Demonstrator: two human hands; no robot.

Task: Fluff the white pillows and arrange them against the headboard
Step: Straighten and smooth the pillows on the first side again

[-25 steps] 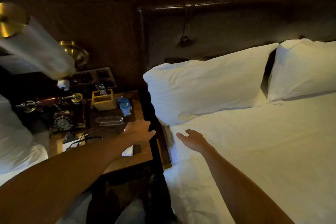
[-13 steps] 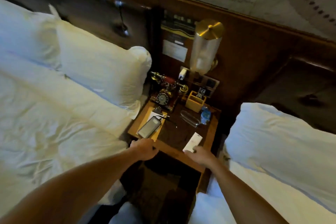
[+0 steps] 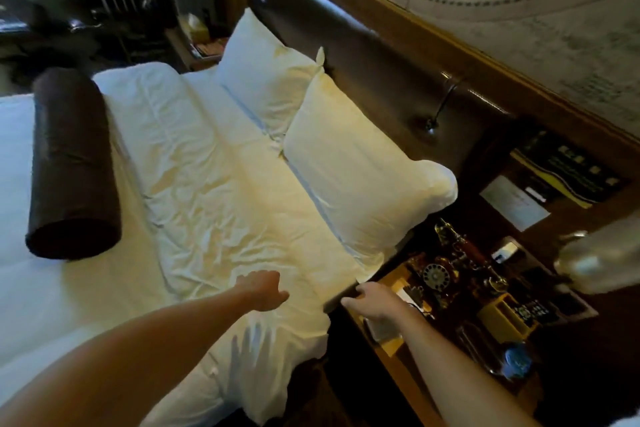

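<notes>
Two white pillows are seen leaning against the headboard, a long, dark, glossy padded panel with a rounded top edge. The nearer pillow is plump and soft, its cotton case lightly creased, one corner bulging toward the bedside bench. The farther pillow is propped beside it, the two edges touching, a pointed corner standing up between them. The bed is covered by a white sheet, heavily wrinkled in a broad band down the middle. A dark brown cylindrical bolster, smooth with a slight sheen, is laid across the sheet well apart from the pillows.

The left hand is held low over the sheet near the bed's corner, fingers loosely extended and the grip open and empty; whether the sheet is touched cannot be told. The right hand is placed at the bed's edge beside the bench, fingers curled forward, with nothing seen in its grip; how far it is closed cannot be told through the blur. On the wooden bench an ornate rotary telephone, brass and dark red, is set beside a small yellow box.
</notes>
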